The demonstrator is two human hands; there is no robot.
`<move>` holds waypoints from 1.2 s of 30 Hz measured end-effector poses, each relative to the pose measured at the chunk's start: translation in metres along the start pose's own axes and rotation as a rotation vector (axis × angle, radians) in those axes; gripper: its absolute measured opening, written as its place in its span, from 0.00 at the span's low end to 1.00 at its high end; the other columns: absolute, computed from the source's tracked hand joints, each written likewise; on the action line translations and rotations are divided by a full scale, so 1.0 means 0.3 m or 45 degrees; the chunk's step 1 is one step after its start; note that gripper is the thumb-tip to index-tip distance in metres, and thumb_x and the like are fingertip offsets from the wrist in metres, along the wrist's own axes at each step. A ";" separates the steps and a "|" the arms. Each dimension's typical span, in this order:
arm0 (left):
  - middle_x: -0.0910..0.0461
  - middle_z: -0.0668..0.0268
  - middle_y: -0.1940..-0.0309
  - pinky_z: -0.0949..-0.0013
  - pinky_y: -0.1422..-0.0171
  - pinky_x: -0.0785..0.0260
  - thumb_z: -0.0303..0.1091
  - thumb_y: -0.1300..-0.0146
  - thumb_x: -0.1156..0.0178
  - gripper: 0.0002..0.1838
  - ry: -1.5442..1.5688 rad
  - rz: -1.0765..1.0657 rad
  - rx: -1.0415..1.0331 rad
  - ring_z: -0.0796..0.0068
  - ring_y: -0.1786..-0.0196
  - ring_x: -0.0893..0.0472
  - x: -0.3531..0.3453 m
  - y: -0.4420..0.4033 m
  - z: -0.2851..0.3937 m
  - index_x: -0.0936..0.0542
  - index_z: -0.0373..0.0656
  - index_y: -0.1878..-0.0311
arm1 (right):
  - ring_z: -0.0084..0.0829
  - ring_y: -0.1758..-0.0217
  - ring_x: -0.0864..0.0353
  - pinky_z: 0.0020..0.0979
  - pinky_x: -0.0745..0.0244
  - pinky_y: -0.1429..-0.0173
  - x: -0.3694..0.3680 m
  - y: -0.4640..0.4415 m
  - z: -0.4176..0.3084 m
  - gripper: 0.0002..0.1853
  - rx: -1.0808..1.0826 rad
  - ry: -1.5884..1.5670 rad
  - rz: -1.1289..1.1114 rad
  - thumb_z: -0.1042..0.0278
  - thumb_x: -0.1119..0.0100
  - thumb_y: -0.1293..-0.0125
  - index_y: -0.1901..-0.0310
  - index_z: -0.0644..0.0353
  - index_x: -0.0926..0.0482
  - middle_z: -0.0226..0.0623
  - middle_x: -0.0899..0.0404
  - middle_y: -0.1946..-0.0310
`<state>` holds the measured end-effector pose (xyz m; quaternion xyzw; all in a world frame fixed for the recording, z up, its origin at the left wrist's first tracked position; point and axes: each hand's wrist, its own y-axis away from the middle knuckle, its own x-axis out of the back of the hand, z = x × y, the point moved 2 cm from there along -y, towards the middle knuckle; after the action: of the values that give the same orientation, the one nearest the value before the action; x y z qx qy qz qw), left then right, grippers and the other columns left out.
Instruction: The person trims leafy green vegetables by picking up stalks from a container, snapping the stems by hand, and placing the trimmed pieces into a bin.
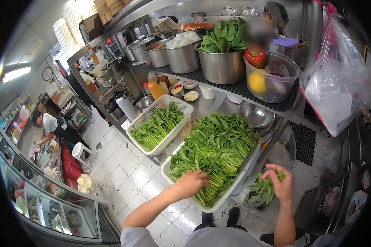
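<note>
A long white basket [164, 171] in front of me is heaped with leafy green stalks [218, 144]. My left hand [191, 182] lies on the near left of the heap, fingers curled down around some stalks; its fingertips are partly hidden among them. To the right, my right hand [281, 185] is raised with its fingers closed on a small piece of leafy green [280, 175]. Below and beside that hand, a bin [257, 206] holds loose leaves [263, 190]. Behind the heap on the left, a white perforated basket [186, 108] contains more greens, their stems laid side by side.
Above the counter, a shelf carries steel pots [221, 68] and a clear tub [272, 78] of vegetables. A plastic bag [334, 78] hangs at right. Sauce bottles [155, 89] and a colander [256, 115] stand underneath. Another person [55, 127] bends over a counter at left.
</note>
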<state>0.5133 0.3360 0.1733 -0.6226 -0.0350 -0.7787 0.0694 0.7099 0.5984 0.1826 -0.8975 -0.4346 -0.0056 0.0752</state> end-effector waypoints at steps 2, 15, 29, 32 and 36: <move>0.19 0.69 0.55 0.65 0.40 0.32 0.31 0.37 0.41 0.12 -0.196 -0.102 0.071 0.69 0.43 0.24 -0.045 0.032 -0.055 0.16 0.52 0.52 | 0.19 0.69 0.23 0.22 0.28 0.57 0.043 0.022 0.026 0.11 -0.040 0.010 0.041 0.74 0.45 0.29 0.51 0.73 0.21 0.30 0.18 0.72; 0.16 0.63 0.58 0.65 0.49 0.28 0.30 0.36 0.34 0.08 0.797 0.452 0.192 0.66 0.56 0.20 0.221 -0.125 0.036 0.16 0.41 0.55 | 0.14 0.77 0.29 0.19 0.37 0.73 -0.151 -0.021 -0.096 0.10 0.105 -0.310 0.010 0.79 0.34 0.37 0.54 0.64 0.16 0.22 0.24 0.77; 0.18 0.64 0.56 0.71 0.53 0.24 0.31 0.39 0.30 0.16 1.064 0.469 0.100 0.73 0.56 0.17 0.291 -0.267 0.227 0.17 0.40 0.48 | 0.18 0.75 0.27 0.22 0.32 0.69 -0.181 -0.108 -0.090 0.11 0.114 -0.448 -0.115 0.67 0.26 0.39 0.67 0.66 0.18 0.29 0.23 0.78; 0.18 0.64 0.58 0.72 0.52 0.22 0.29 0.40 0.29 0.17 1.042 0.413 0.058 0.74 0.56 0.17 0.293 -0.322 0.253 0.18 0.39 0.48 | 0.17 0.78 0.29 0.21 0.35 0.73 -0.158 -0.091 -0.096 0.11 -0.089 -0.425 -0.227 0.66 0.26 0.40 0.68 0.65 0.18 0.27 0.24 0.79; 0.18 0.66 0.61 0.72 0.47 0.23 0.26 0.37 0.33 0.13 1.333 0.176 0.055 0.77 0.55 0.17 0.202 -0.378 0.202 0.17 0.38 0.49 | 0.16 0.79 0.30 0.21 0.38 0.76 -0.093 -0.080 -0.070 0.10 -0.189 -0.467 -0.225 0.67 0.28 0.37 0.67 0.64 0.18 0.26 0.25 0.80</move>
<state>0.5414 0.4528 0.2492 -0.1498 0.0295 -0.9781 0.1415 0.6751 0.5884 0.2045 -0.8450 -0.5163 0.1193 -0.0725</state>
